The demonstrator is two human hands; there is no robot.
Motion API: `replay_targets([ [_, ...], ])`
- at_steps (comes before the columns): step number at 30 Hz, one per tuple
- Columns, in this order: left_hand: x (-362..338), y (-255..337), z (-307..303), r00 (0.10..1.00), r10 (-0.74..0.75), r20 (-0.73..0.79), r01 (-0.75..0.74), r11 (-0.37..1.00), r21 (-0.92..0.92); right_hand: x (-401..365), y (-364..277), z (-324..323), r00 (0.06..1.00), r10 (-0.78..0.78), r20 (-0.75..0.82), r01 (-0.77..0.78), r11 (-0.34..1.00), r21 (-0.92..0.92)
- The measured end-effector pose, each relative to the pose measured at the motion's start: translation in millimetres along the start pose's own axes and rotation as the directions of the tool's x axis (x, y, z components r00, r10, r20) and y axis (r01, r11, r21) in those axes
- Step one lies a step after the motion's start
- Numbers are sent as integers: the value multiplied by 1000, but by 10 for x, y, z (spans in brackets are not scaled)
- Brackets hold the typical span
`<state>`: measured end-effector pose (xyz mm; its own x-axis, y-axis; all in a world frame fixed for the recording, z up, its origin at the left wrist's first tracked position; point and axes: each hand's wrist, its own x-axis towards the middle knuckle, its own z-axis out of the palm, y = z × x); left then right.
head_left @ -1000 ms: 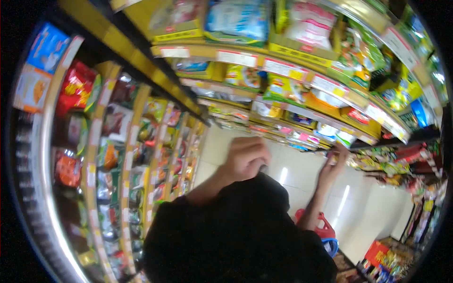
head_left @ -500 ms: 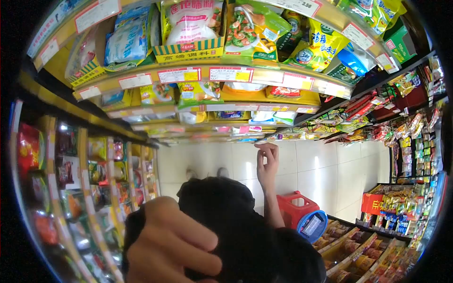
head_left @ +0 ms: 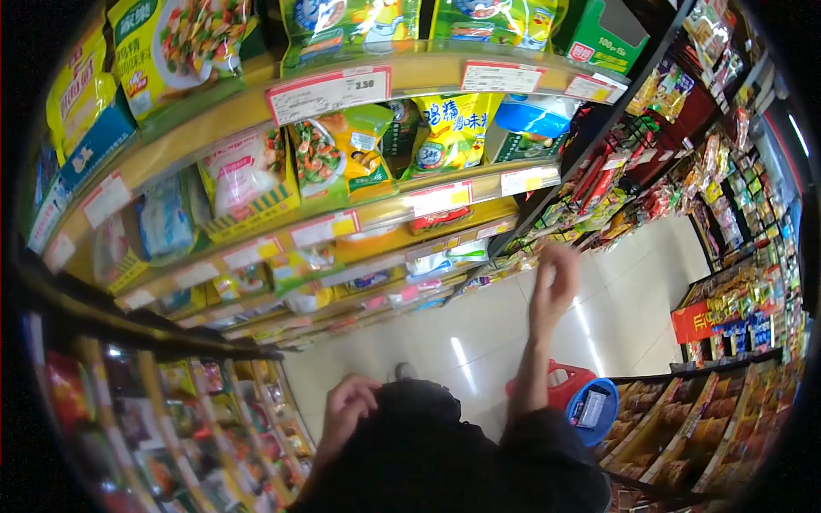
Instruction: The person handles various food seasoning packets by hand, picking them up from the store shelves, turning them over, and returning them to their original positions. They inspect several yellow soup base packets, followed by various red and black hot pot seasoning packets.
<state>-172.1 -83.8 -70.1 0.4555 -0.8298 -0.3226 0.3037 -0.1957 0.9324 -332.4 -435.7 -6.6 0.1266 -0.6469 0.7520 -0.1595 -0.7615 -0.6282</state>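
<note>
My left hand [head_left: 346,405] is low in the view, just left of my dark-clothed body. Its fingers are loosely bent and apart, and I see nothing in them. Raised on the right, my right hand [head_left: 556,282] is blurred by motion. A gap shows between its loosely curved thumb and fingers, with no item visible there. It is nearest the lower right end of the seasoning shelf [head_left: 487,192]. On that shelf stand a yellow seasoning bag [head_left: 451,130], a green bag with a shrimp picture [head_left: 329,162] and a pink-white bag [head_left: 244,175].
A red stool [head_left: 560,382] and a blue round container [head_left: 592,412] stand beside my right forearm. Packed shelves [head_left: 184,419] run along the left. Hanging snack packets [head_left: 599,197] and a red display box [head_left: 701,321] are at right. Pale floor tiles [head_left: 445,321] lie between.
My left hand has dropped from close before the camera to beside my body. My right hand has moved right and is more blurred. The view has tilted and shifted rightward along the shelves.
</note>
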Motion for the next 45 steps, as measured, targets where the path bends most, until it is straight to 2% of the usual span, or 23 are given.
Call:
replay_targets([
  [2,-1,-249,14,992,-125,-10,124,987,-105,544,-95,20,993,58,-106,-55,998,38],
  [3,3,-219,56,984,-174,-25,172,982,-77,789,-155,32,997,-17,-69,14,999,-46],
  [4,24,-224,80,990,-137,-25,135,990,-47,997,-193,64,996,-90,-25,86,988,-127],
  [6,77,-249,104,998,-60,-22,60,998,11,1285,-206,218,987,-148,70,158,973,-169],
  [8,128,-117,108,1000,0,6,0,999,48,1438,-85,347,960,-227,166,274,888,-369],
  [12,173,-89,77,997,76,-31,-76,997,18,1574,46,490,957,-197,212,261,906,-334],
  [14,174,-72,77,998,56,-42,-55,998,35,1685,158,514,926,-313,211,375,833,-408],
  [15,137,-99,69,998,30,-59,-27,999,40,1713,198,532,924,-330,192,381,828,-411],
  [16,152,-200,60,996,69,-56,-65,996,65,1726,234,554,923,-346,169,385,824,-415],
  [20,177,-287,141,997,71,-20,-69,995,71,1766,186,592,919,-373,125,394,865,-311],
  [22,212,-319,184,997,78,7,-78,995,58,1798,226,590,914,-390,115,406,860,-309],
  [24,241,-332,201,995,91,50,-94,994,59,1842,335,607,938,-340,60,339,876,-342],
  [26,261,-264,211,995,83,51,-87,993,74,1878,480,620,953,-293,-72,284,952,-117],
  [29,310,-228,221,994,101,35,-104,990,94,1744,250,506,974,-200,-111,186,975,-122],
  [32,393,-170,206,994,110,22,-112,988,109,1487,152,456,968,-190,-167,191,982,-10],
  [33,415,-146,217,992,121,21,-122,987,102,1382,173,439,968,-182,-174,191,981,40],
  [36,498,-122,257,991,128,38,-130,988,82,1134,262,341,976,-168,-140,161,985,-62],
  [38,533,-140,266,990,130,56,-134,988,81,1023,257,372,973,-152,-174,155,988,2],
  [39,560,-176,257,989,135,68,-141,986,84,957,274,338,986,-87,-141,92,995,33],
  [42,598,-177,239,984,159,81,-166,982,90,671,166,320,978,-101,-181,126,983,131],
  [43,598,-164,227,984,164,70,-170,981,90,553,176,275,974,-131,-185,139,990,28],
  [44,604,-141,222,983,175,49,-179,980,90,406,158,232,984,-66,-168,84,991,104],
  [45,619,-97,220,982,186,28,-188,978,90,256,146,191,984,-71,-161,87,991,98],
])
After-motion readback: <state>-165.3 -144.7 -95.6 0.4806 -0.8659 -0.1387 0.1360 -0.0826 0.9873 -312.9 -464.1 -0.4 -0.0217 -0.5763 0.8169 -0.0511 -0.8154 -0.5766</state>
